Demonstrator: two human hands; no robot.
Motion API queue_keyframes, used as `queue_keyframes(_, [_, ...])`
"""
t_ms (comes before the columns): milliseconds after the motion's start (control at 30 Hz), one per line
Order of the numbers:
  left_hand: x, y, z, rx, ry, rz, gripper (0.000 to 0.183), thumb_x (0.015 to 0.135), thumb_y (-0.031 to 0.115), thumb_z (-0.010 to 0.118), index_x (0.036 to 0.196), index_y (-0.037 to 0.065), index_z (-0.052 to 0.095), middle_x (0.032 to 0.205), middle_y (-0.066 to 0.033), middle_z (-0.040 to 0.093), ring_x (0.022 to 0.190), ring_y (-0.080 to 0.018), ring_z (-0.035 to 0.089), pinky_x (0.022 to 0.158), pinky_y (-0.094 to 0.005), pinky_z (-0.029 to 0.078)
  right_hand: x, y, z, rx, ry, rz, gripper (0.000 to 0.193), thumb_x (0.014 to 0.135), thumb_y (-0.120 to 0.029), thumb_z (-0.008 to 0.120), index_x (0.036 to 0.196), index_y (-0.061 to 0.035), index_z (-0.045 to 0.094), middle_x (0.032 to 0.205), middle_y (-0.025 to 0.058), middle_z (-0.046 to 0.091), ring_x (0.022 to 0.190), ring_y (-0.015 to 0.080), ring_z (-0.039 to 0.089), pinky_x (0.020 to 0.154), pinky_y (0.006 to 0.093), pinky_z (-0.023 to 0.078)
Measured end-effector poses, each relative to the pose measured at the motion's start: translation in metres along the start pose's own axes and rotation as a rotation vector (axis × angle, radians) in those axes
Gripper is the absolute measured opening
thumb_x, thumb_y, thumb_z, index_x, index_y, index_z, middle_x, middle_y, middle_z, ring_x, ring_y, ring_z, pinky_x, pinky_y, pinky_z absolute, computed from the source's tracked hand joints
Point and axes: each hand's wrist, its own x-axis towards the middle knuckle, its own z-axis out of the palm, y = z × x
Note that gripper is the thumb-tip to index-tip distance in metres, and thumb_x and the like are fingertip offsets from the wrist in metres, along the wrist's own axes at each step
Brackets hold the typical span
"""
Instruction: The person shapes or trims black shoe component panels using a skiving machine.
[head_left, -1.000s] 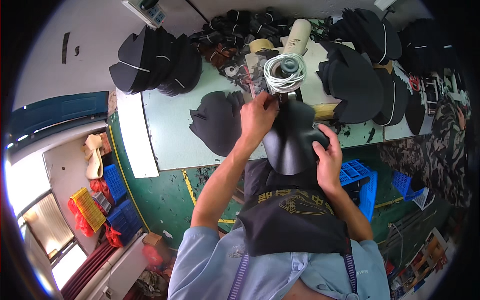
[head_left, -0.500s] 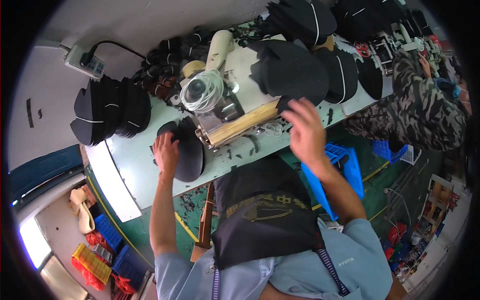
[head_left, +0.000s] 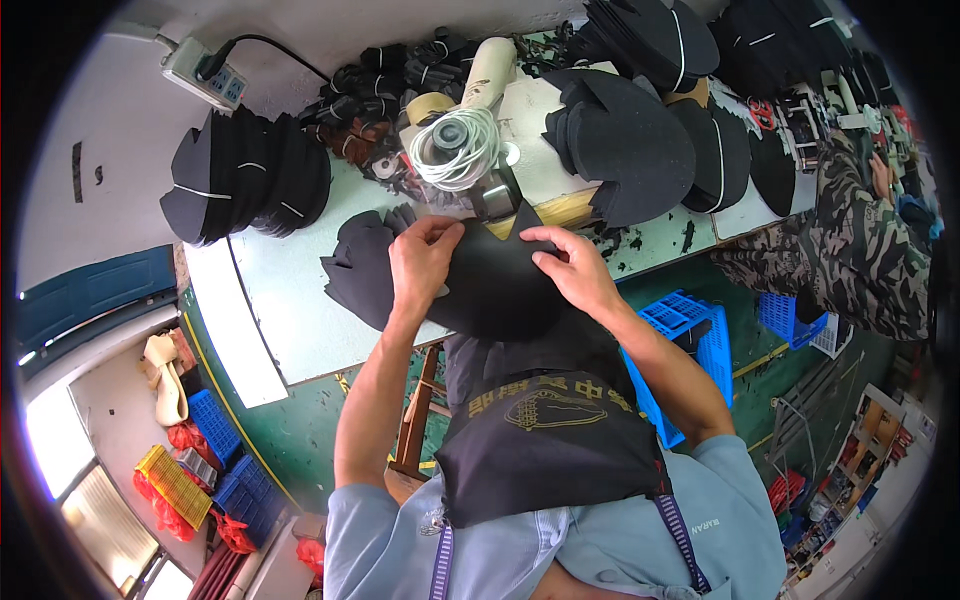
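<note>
A flat black sheet piece (head_left: 495, 290) with a rounded near edge is stretched between my two hands, in front of a bench machine (head_left: 497, 190). My left hand (head_left: 424, 262) pinches its left side, thumb against the fingers. On the other side, my right hand (head_left: 572, 268) grips the edge close to a pointed tip. Left of the sheet, a small pile of similar black pieces (head_left: 358, 265) with jagged ends lies on the bench, partly covered by my left hand. A larger loose stack of black pieces (head_left: 632, 145) rests right of the machine's pale top.
Banded black stacks (head_left: 240, 180) stand at the left by a wall socket (head_left: 205, 75). A coil of white cord (head_left: 455, 150) sits on the machine. Below the bench edge at right is a blue crate (head_left: 685, 350). A person in camouflage clothing (head_left: 870, 250) sits farther right.
My left hand has moved right from the left pile. My right hand has come from the right stack toward it, and both now hold a black sheet piece. The view has shifted slightly.
</note>
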Motion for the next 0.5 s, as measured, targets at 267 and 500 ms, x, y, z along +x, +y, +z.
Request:
queue_keyframes(267, [0.011, 0.006, 0.021, 0.064, 0.133, 0.093, 0.026, 0.085, 0.023, 0.077, 0.098, 0.001, 0.074, 0.083, -0.0120, 0.075, 0.076, -0.0219, 0.072, 0.071, -0.0343, 0.054, -0.001, -0.012, 0.001, -0.080, 0.148, 0.099, 0.031, 0.091, -0.003, 0.058, 0.120, -0.0023, 0.069, 0.102, 0.0128, 0.074, 0.091, 0.0157, 0.068, 0.085, 0.0302, 0.051])
queue_keyframes(500, [0.022, -0.006, 0.004, -0.124, 0.118, 0.195, 0.012, 0.094, 0.011, 0.070, 0.101, 0.001, 0.071, 0.083, -0.0071, 0.074, 0.075, -0.0133, 0.071, 0.071, -0.0301, 0.056, -0.062, -0.025, 0.013, 0.192, 0.429, -0.164, 0.068, 0.091, 0.005, 0.060, 0.154, 0.0030, 0.033, 0.158, 0.0160, 0.038, 0.148, 0.0234, 0.033, 0.121, 0.0363, 0.027])
